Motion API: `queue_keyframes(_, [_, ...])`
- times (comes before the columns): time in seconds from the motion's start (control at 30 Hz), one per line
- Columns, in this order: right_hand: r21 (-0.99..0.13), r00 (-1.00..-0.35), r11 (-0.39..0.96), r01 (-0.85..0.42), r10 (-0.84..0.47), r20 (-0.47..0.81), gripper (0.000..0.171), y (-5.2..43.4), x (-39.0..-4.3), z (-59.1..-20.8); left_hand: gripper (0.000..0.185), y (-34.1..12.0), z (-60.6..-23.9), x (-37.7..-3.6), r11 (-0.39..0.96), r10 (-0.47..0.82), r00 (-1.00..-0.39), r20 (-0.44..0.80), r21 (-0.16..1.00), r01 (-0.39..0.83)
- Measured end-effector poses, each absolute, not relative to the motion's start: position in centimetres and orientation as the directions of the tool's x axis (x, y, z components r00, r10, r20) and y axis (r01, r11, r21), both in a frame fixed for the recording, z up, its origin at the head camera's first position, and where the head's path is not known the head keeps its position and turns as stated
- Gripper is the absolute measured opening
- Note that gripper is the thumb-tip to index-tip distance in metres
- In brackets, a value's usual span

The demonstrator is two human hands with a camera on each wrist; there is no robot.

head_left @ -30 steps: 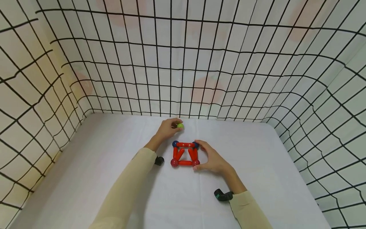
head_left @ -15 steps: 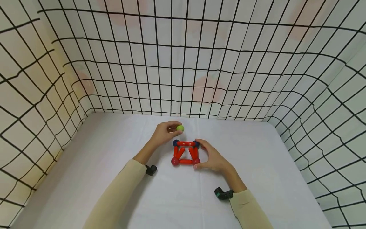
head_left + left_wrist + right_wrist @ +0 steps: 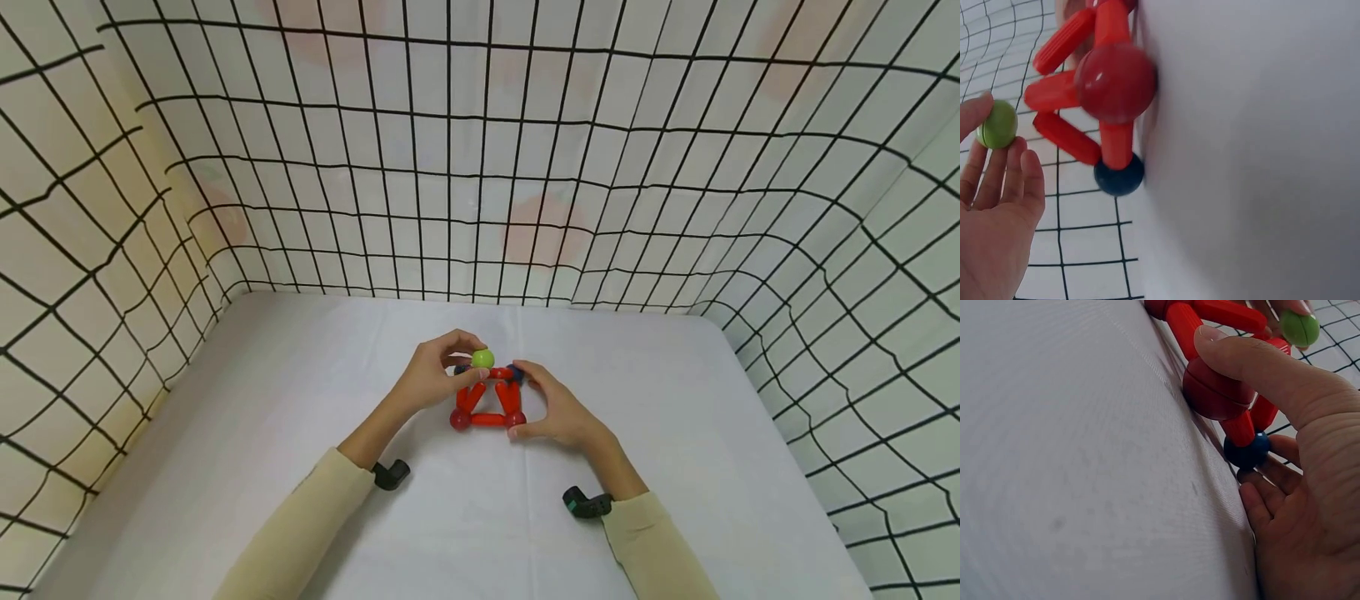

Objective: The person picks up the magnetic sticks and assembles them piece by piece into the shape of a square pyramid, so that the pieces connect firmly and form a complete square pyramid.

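A small green ball [image 3: 483, 358] is pinched between the thumb and fingertips of my left hand [image 3: 429, 375], above the back of a ball-and-rod toy frame [image 3: 488, 420]. Red rods join two red balls [image 3: 460, 419] at the front and two blue balls [image 3: 1119, 178] at the back. Several rods slant up and inward, their upper ends apart. On the frame's right side, my right hand [image 3: 561, 410] holds it, thumb on the near red ball [image 3: 1217, 390] and fingers at the blue ball [image 3: 1247, 450]. My left hand partly hides the back left blue ball in the head view.
The frame stands on a white-covered table [image 3: 465, 517]. A black grid-patterned white wall [image 3: 480, 167] rises at the back and along both sides. Each wrist wears a small black camera [image 3: 587, 503].
My left hand has brought the green ball from behind the frame toward me, over its back rod. My right hand has stayed in place on the frame.
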State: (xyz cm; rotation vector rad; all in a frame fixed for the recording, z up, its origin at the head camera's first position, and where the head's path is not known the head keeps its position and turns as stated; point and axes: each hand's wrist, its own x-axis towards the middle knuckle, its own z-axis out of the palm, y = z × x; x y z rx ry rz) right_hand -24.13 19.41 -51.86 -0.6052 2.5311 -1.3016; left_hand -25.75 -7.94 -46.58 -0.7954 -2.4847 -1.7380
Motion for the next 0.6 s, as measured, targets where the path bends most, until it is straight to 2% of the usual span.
queue_keyframes(0.37, [-0.812, -0.882, 0.517, -0.272, -0.472, -0.005, 0.11, 19.4, -24.3, -52.0, 0.031, -7.4, -48.0, -25.1, 0.315, 0.427, -0.86, 0.28, 0.845, 0.431])
queue_keyframes(0.6, [-0.808, -0.882, 0.515, -0.285, -0.471, 0.01, 0.111, 19.5, -24.2, -52.0, 0.033, -7.3, -48.5, -25.0, 0.283, 0.434, -0.852, 0.292, 0.854, 0.436])
